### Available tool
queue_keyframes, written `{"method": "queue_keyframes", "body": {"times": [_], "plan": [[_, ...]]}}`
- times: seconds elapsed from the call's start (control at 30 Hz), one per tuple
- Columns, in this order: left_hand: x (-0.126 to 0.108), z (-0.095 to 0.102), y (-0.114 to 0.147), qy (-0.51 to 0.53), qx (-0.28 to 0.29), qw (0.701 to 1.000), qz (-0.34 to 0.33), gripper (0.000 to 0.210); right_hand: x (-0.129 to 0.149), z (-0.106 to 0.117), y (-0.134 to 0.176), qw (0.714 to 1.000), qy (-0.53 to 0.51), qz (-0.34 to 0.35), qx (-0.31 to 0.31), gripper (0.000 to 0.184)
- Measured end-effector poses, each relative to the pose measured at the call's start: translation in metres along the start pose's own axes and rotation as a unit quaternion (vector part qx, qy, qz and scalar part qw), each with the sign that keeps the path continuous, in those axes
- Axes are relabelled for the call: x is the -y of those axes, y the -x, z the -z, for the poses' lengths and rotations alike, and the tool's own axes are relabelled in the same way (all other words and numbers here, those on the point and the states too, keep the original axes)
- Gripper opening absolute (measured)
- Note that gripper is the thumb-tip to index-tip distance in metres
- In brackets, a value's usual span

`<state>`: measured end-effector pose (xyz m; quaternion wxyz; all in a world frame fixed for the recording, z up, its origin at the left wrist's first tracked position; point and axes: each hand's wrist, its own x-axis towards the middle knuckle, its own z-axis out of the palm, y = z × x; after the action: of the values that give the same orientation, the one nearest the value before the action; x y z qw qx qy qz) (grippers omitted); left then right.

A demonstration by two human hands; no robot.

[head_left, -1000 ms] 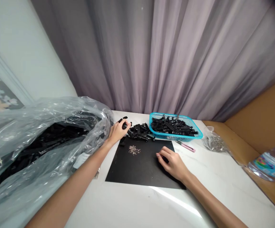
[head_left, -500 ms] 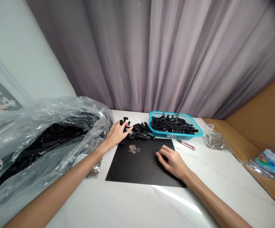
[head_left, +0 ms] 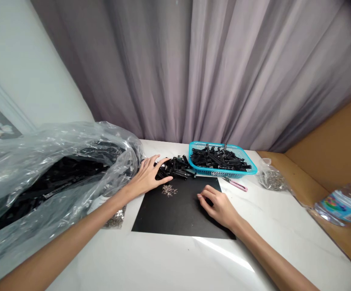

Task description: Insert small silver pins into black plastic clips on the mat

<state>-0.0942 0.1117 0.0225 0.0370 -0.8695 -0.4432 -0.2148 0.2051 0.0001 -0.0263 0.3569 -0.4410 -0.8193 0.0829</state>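
Note:
My left hand [head_left: 147, 174] lies with fingers spread at the left side of a pile of black plastic parts [head_left: 177, 166], its fingertips reaching over the pile's edge. Just below its thumb, a small heap of tiny metal pieces [head_left: 169, 190] sits on a black mat [head_left: 175, 216]. My right hand [head_left: 217, 204] rests on the right part of the mat, fingers curled and thumb against the index finger. Whatever is in that pinch, if anything, is too small to make out.
A blue basket [head_left: 224, 173] full of black parts stands behind the mat. Pink-handled snips [head_left: 237, 185] and a bag of metal pieces [head_left: 271, 178] lie right. A large clear plastic bag [head_left: 72, 139] of black parts fills the left. A bottle [head_left: 342, 206] lies by the cardboard [head_left: 330, 153].
My left hand has opened wider and come slightly nearer and left. The black part that stood up by its fingertips no longer shows there. My right hand keeps its curled pose.

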Motion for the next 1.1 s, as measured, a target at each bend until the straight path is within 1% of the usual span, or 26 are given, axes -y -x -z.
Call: {"method": "queue_keyframes", "body": {"times": [0.07,0.17,0.4,0.57,0.7,0.8,0.9,0.97,1.03,1.1], "plan": [[0.0,0.0,0.005,-0.008,0.006,1.0,0.021,0.081,0.0,0.0,0.0,1.0,-0.002,-0.002,0.002,0.025],[0.004,-0.005,0.005,-0.019,0.01,0.998,0.051,0.078,0.0,0.0,-0.001,1.0,-0.004,-0.005,0.003,0.025],[0.012,-0.019,-0.02,-0.03,-0.007,0.997,0.067,0.068,0.001,0.001,-0.001,1.0,-0.004,-0.007,0.002,0.024],[0.012,-0.016,-0.028,-0.04,-0.012,0.997,0.061,0.059,0.0,0.001,-0.001,1.0,-0.006,-0.007,0.007,0.024],[0.01,-0.016,-0.022,-0.044,-0.024,0.996,0.078,0.062,0.001,0.002,-0.001,1.0,-0.008,-0.005,0.006,0.024],[0.009,-0.023,-0.011,-0.048,-0.027,0.993,0.1,0.071,0.001,0.002,-0.001,1.0,-0.009,-0.006,0.009,0.025],[0.007,-0.027,-0.006,-0.047,-0.024,0.993,0.104,0.072,0.001,0.003,-0.001,1.0,-0.009,-0.01,0.013,0.025],[0.004,-0.023,-0.006,-0.043,-0.028,0.994,0.098,0.066,0.001,0.003,0.0,1.0,-0.01,-0.012,0.015,0.025],[-0.001,-0.013,-0.006,-0.039,-0.036,0.995,0.082,0.056,0.001,0.003,0.0,1.0,-0.013,-0.013,0.016,0.024],[-0.006,-0.001,-0.002,-0.035,-0.029,0.998,0.048,0.043,0.001,0.003,0.001,1.0,-0.015,-0.014,0.017,0.024]]}}
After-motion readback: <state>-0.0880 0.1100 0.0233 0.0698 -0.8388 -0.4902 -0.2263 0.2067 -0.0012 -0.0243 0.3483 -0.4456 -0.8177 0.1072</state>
